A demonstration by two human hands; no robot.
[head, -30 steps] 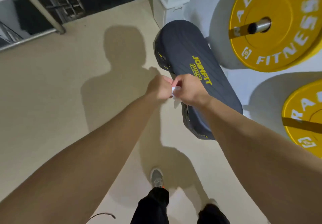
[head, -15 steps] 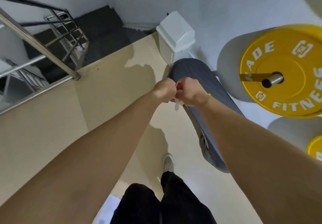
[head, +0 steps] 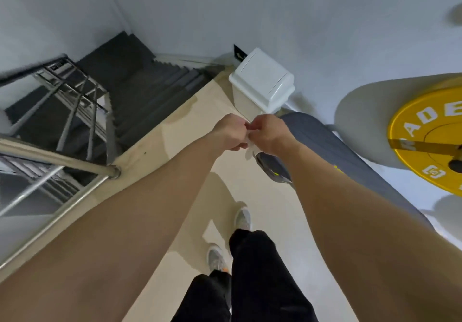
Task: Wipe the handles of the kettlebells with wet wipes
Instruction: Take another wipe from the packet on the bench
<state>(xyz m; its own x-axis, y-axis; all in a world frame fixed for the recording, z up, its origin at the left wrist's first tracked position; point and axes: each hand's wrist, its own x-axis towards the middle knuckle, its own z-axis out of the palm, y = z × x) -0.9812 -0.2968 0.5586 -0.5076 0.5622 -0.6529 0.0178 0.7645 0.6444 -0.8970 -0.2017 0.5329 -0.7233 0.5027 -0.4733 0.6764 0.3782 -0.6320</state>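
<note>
My left hand (head: pixel 231 131) and my right hand (head: pixel 268 132) meet in front of me at chest height, knuckles almost touching. Both pinch a small crumpled white wet wipe (head: pixel 250 150), whose loose end hangs down between them. No kettlebell shows in the view. A white bin with a swing lid (head: pixel 261 84) stands on the floor just beyond my hands, against the wall.
A dark grey padded board (head: pixel 322 141) leans on the right wall beside yellow weight plates (head: pixel 425 131). A steel railing (head: pixel 57 156) and a descending staircase (head: pixel 150 89) lie to the left. Beige floor (head: pixel 190 126) runs ahead; my shoes (head: pixel 243 219) are below.
I have walked forward and the view has tilted up: the bin, staircase and railing came closer and more into view. My hands stay together on the wipe.
</note>
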